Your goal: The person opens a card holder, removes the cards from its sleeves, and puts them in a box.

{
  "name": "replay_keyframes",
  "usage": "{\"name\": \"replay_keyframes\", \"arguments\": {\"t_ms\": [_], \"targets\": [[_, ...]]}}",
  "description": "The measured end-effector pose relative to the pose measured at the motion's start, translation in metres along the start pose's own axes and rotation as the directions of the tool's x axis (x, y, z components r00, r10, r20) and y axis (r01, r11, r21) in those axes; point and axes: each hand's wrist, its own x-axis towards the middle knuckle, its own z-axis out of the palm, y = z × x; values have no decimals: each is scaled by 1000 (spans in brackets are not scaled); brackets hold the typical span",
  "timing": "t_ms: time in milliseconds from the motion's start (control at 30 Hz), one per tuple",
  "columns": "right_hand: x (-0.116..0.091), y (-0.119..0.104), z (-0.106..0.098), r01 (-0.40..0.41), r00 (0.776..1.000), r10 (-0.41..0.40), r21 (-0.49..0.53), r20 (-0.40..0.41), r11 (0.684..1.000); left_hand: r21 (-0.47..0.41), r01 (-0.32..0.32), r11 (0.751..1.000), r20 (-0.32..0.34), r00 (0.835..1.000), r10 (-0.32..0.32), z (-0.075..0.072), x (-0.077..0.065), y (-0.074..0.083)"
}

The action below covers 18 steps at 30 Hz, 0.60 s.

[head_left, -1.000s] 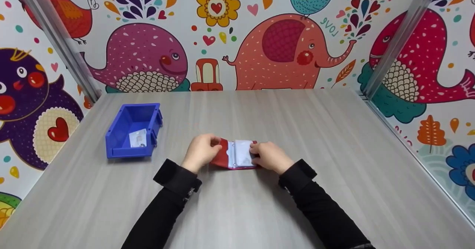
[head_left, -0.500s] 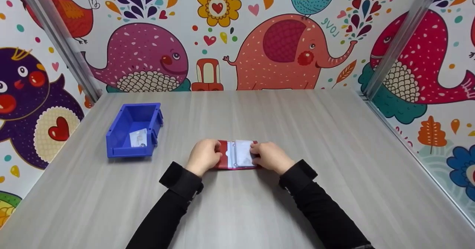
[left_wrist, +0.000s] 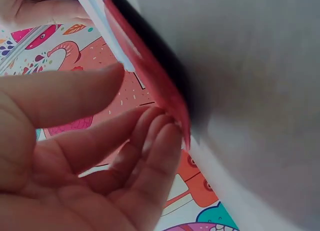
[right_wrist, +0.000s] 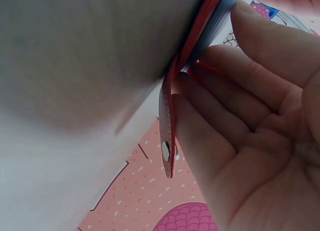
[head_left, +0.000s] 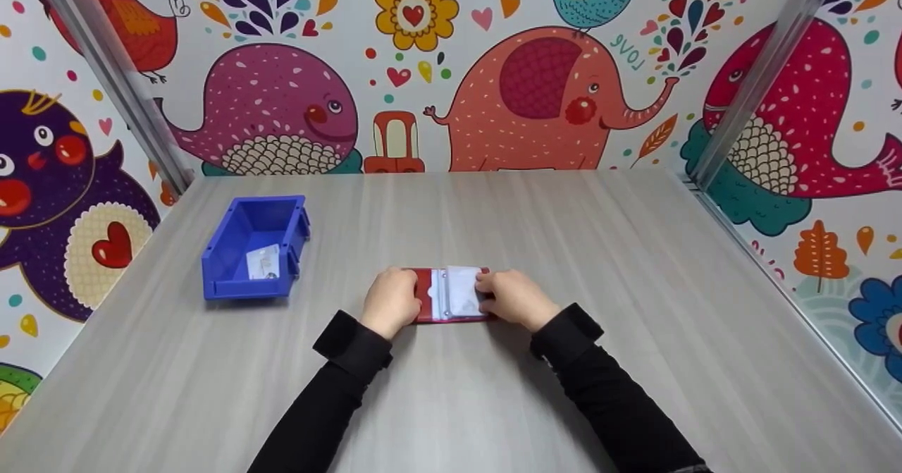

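A red card holder lies spread on the table, with whitish clear sleeves and a metal-ringed spine in its middle. At its left cover is my left hand; in the left wrist view the fingertips touch the cover's edge and the thumb reaches over the inner side. My right hand holds the opposite side, thumb on the sleeves and fingers at the cover's edge. A strap with a metal snap hangs out beside the right fingers. Both hands hide the holder's outer ends.
To the left stands a blue plastic bin with a small whitish packet inside. Printed cartoon walls and metal posts border the wood-grain table at the back and sides.
The left cover, tilted up a second ago, has come down flat. My left hand has shifted slightly right and down along with it. My right hand stays in place.
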Motion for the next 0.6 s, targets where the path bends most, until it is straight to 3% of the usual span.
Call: {"name": "replay_keyframes", "arguments": {"t_ms": [200,600], "targets": [[0,0,-1,1,1000,-1,10,3,1000,49,0,999,22,1000,-1,0,1,2],[2,3,-2,-23,1000,23,40,0,999,58,-1,998,21,1000,0,-1,1,5]]}}
